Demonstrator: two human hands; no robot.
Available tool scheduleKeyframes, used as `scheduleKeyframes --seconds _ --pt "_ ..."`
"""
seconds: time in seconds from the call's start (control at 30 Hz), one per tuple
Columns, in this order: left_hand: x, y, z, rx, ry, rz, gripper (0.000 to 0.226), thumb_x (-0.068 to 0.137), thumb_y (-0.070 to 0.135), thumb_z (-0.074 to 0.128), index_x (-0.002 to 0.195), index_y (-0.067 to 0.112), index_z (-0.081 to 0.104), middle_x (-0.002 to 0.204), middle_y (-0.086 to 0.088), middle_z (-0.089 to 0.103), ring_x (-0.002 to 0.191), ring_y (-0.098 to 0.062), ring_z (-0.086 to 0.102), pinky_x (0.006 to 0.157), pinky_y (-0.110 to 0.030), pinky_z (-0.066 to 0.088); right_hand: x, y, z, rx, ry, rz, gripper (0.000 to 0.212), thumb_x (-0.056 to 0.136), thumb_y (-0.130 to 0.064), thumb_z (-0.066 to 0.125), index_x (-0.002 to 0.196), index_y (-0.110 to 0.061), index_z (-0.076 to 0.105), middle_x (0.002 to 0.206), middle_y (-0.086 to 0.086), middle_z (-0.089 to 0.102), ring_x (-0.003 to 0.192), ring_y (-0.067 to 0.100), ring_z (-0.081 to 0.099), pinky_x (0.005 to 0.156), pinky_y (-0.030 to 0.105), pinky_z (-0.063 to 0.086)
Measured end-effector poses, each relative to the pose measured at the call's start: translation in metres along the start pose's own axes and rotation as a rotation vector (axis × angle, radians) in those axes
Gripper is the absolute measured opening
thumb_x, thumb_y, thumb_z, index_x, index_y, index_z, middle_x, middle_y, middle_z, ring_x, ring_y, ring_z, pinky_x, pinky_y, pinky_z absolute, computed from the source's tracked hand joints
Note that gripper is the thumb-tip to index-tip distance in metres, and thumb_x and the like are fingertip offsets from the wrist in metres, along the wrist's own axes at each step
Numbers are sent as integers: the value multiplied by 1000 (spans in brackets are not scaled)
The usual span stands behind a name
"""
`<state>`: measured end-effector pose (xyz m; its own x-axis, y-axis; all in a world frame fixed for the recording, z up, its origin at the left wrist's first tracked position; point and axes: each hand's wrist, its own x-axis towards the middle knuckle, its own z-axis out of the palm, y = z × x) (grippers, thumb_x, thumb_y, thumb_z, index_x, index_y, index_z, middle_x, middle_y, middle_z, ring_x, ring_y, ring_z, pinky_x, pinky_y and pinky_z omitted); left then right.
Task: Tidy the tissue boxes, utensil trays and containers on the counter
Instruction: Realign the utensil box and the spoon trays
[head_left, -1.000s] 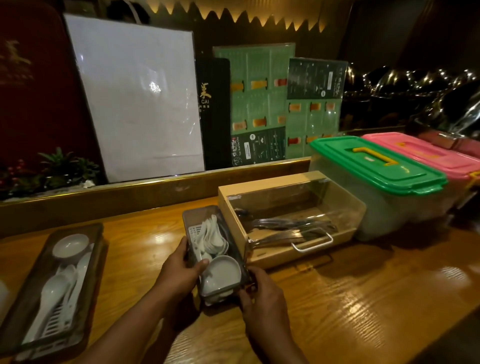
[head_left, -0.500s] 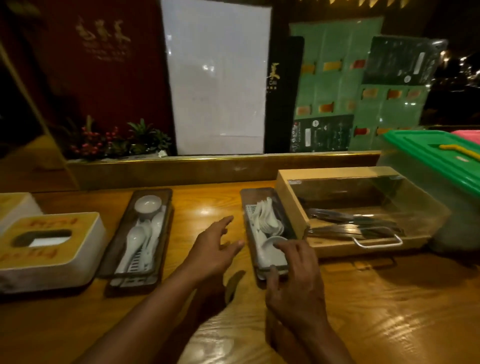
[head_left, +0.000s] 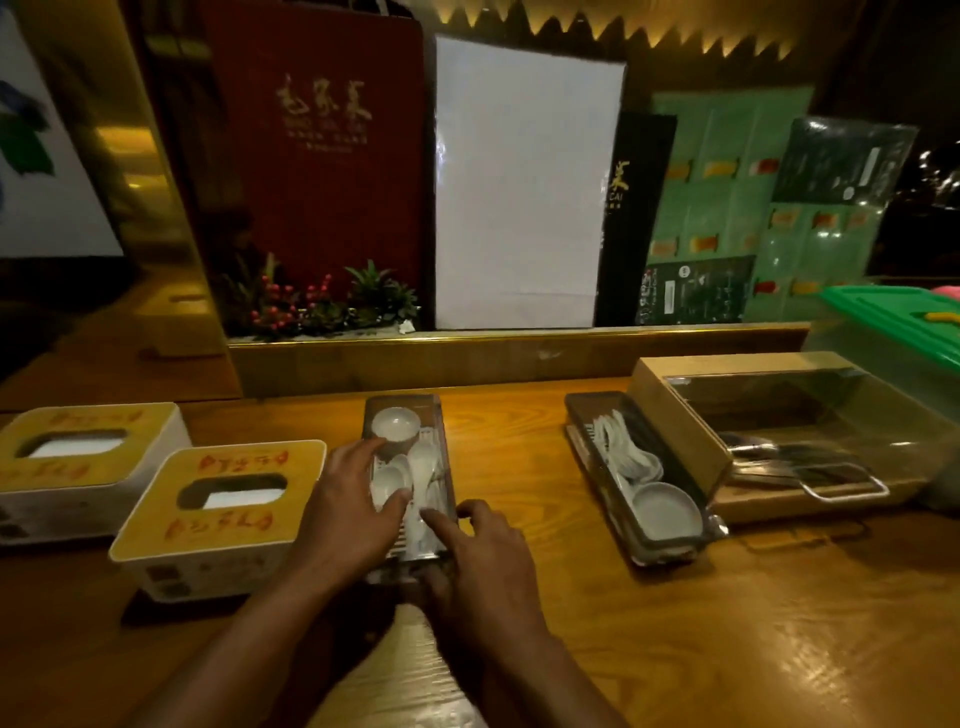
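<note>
A dark, narrow utensil tray (head_left: 437, 415) with white spoons and a small white bowl lies at the counter's middle. My left hand (head_left: 340, 512) lies over its left side, thumb and fingers on the top. My right hand (head_left: 485, 569) holds its near right corner, index finger laid on the tray. A second utensil tray (head_left: 589, 413) with spoons and a bowl sits to the right, against a wooden cutlery box (head_left: 675, 421) with a clear lid. Two yellow-topped tissue boxes (head_left: 223, 525) (head_left: 67, 462) stand at the left.
A clear container with a green lid (head_left: 893, 317) stands at the far right, a pink lid (head_left: 949, 289) just showing behind it. A raised wooden ledge (head_left: 519, 353) runs along the back, with menus, a white board and a small plant (head_left: 332, 306) behind it.
Both hands let go of the right utensil tray, left beside the wooden box, and moved left onto the other tray. My view swung left, bringing the tissue boxes in.
</note>
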<state>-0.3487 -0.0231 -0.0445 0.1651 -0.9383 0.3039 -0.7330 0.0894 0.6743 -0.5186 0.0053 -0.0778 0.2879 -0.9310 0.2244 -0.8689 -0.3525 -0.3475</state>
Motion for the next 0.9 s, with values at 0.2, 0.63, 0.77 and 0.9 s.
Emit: scheduleKeyframes --seconds 0.2,0.63,0.77,0.9 --pt "3 4 22 -324 -95 -236 76 84 26 74 147 32 32 147 -2 48 133 -28 47 102 -44 43 -20 36 -13 -80 105 121 60 87 -40 64 142 -48 39 139 3 51 120 27 50 91 41 46" --pt "12 49 100 -575 -406 -234 78 87 16 73 149 39 32 125 15 53 118 -11 51 93 -36 47 -56 86 -51 -189 170 308 62 78 -39 76 135 -42 52 152 9 44 142 34 36 112 53 37" --pt "18 63 113 -552 -429 -220 74 88 16 70 149 37 33 129 11 55 121 -16 52 90 -34 46 -55 99 -53 -161 182 324 63 79 -34 77 137 -40 52 154 7 42 143 31 34 113 52 37" --pt "26 70 120 -555 -442 -229 72 89 13 69 146 40 35 122 9 58 113 -14 55 86 -35 49 -53 104 -55 -132 193 335 64 82 -38 75 140 -40 49 156 2 37 146 27 29 117 46 30"
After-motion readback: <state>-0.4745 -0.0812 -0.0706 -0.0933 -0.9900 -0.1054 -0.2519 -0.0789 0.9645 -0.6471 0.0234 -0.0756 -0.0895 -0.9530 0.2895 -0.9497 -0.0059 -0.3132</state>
